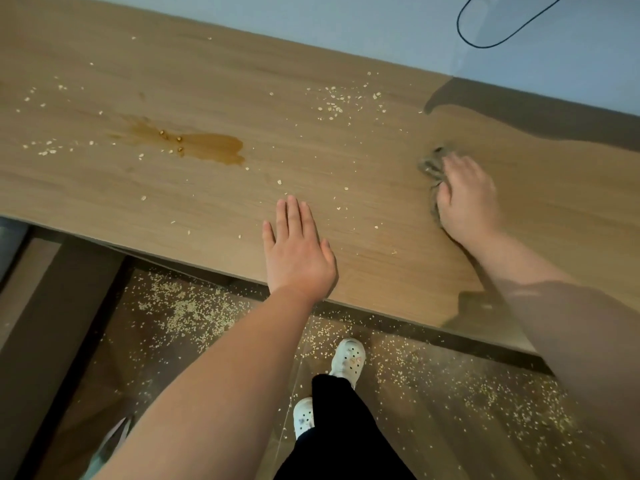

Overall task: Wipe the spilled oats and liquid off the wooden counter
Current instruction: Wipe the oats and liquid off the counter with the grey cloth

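The right hand [465, 199] grips the cloth [433, 168] on the counter [207, 209]; left of the grip, nearer the edge, the left hand [298, 247] lies flat; oats [334, 102] lie left of and beyond the grip; the liquid [201, 147] lies farther left, past the left hand; more oats lie on the floor [415, 393] below.

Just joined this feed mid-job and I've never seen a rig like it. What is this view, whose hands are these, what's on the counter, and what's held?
There is no machine here: one head-worn camera looks down at a person's bare hands. The left hand lies flat and empty on the light wooden counter. The right hand presses a crumpled grey cloth; blur hides its grip. On the counter lie a brown liquid puddle and scattered pale oat flakes. More oats cover the floor by the white clogs.
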